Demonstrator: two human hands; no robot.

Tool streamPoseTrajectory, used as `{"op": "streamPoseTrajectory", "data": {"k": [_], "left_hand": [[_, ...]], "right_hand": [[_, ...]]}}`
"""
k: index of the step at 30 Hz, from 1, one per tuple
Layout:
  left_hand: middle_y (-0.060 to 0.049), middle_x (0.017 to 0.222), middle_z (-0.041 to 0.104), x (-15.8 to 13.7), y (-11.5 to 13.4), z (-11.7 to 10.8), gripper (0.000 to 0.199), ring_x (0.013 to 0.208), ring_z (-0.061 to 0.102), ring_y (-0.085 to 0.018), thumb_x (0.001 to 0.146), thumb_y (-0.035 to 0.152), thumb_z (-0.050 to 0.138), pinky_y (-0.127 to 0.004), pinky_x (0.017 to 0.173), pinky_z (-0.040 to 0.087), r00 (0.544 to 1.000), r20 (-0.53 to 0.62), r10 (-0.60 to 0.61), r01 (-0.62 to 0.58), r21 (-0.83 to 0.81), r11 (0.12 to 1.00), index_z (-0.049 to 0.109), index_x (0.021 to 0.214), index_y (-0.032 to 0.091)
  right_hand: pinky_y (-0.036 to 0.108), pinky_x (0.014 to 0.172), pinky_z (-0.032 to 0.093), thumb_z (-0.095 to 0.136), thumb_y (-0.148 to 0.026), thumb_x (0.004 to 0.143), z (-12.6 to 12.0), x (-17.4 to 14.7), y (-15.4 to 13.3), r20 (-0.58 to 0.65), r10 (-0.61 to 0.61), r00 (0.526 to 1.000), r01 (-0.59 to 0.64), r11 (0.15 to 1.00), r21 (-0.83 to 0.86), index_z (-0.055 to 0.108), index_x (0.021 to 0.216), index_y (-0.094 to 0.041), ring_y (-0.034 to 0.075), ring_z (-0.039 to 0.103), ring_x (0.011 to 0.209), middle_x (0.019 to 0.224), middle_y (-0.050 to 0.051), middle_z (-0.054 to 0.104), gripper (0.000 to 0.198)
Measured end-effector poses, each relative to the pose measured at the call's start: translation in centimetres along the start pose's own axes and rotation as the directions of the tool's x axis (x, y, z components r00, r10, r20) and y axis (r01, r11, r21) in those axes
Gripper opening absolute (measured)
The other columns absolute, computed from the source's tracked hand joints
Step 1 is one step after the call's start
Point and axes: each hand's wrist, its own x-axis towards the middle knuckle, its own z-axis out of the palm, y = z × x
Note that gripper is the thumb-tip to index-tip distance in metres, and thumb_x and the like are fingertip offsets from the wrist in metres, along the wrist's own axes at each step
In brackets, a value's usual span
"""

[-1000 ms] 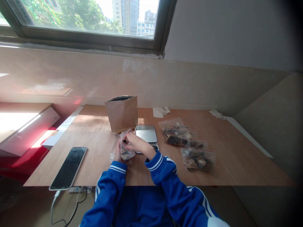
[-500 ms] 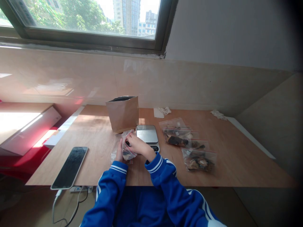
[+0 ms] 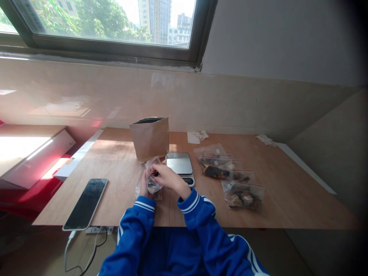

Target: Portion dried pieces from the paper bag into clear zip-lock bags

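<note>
Just in front of the kitchen scale, a clear zip-lock bag is held up at a tilt. My left hand wraps round its left side and underneath. My right hand reaches over from the right, fingertips pinched at the bag's mouth beside something dark. Whether that dark thing is in my fingers or inside the bag is too small to tell. Under my hands lies more clear plastic. An upright brown kraft paper pouch, its top gaping, stands directly behind the bag.
Right of the scale lie several filled zip-lock bags with brown and dark dried pieces. A phone with a cable rests at the table's left front edge. Crumpled white paper sits at the back, with another crumpled piece farther right.
The zip-lock bag has tilted and shifted slightly left in my left hand. My right hand's fingers have moved a little with it and stay at its mouth.
</note>
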Motion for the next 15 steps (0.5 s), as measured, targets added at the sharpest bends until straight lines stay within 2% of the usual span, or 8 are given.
{"op": "streamPoseTrajectory", "data": {"k": [6, 12, 15], "left_hand": [[-0.01, 0.096, 0.07, -0.2, 0.1, 0.2, 0.035, 0.091, 0.066, -0.023, 0.089, 0.034, 0.048, -0.03, 0.082, 0.053, 1.0, 0.017, -0.002, 0.002, -0.001, 1.0, 0.066, 0.104, 0.009], [-0.009, 0.098, 0.07, -0.5, 0.2, 0.7, 0.034, 0.09, 0.067, -0.022, 0.089, 0.032, 0.048, -0.03, 0.079, 0.054, 1.0, 0.014, 0.005, -0.004, -0.033, 0.999, 0.064, 0.111, 0.01], [-0.011, 0.097, 0.071, -0.3, 0.2, 0.5, 0.035, 0.088, 0.068, -0.022, 0.09, 0.032, 0.046, -0.03, 0.078, 0.055, 1.0, -0.005, -0.003, 0.003, -0.024, 1.0, 0.063, 0.111, 0.01]], "right_hand": [[0.027, 0.073, 0.045, 0.061, -0.011, 0.077, -0.5, 0.0, 0.6, -0.1, 0.124, 0.987, -0.108, 0.983, 0.145, 0.06, 0.089, -0.018, 0.018, 0.062, 0.081, 0.088, 0.003, 0.068, 0.015], [0.028, 0.073, 0.047, 0.064, -0.011, 0.074, -0.5, 0.2, 1.3, -0.134, 0.151, 0.979, -0.12, 0.969, 0.216, 0.063, 0.088, -0.017, 0.018, 0.065, 0.079, 0.085, 0.003, 0.069, 0.015], [0.027, 0.071, 0.047, 0.064, -0.015, 0.076, -0.8, 0.1, 1.2, -0.169, 0.189, 0.967, -0.131, 0.944, 0.304, 0.064, 0.087, -0.017, 0.017, 0.065, 0.077, 0.084, 0.003, 0.069, 0.012]]}}
